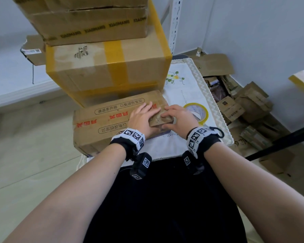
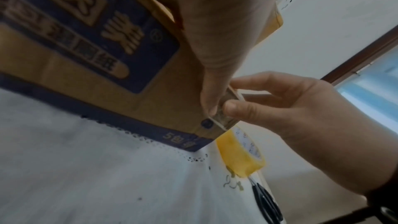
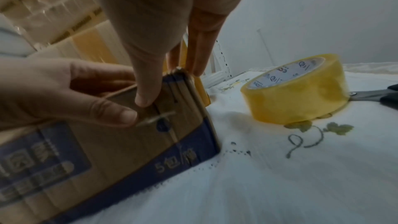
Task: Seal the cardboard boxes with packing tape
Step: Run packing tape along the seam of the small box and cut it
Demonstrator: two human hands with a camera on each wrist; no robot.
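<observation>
A flat cardboard box with red print on top and blue print on its side lies on the white cloth. Both hands are at its right end. My left hand lays its fingers over the top edge and its thumb presses the front face. My right hand grips the same corner, fingers on top and thumb on the front face. A thin shiny strip sticks out between the two thumbs. The yellow tape roll lies flat on the cloth just right of the box, held by nobody.
Black scissors lie beyond the tape roll. Taped boxes are stacked right behind the flat box. Flattened cartons are piled on the floor to the right. The cloth-covered table has a scalloped edge.
</observation>
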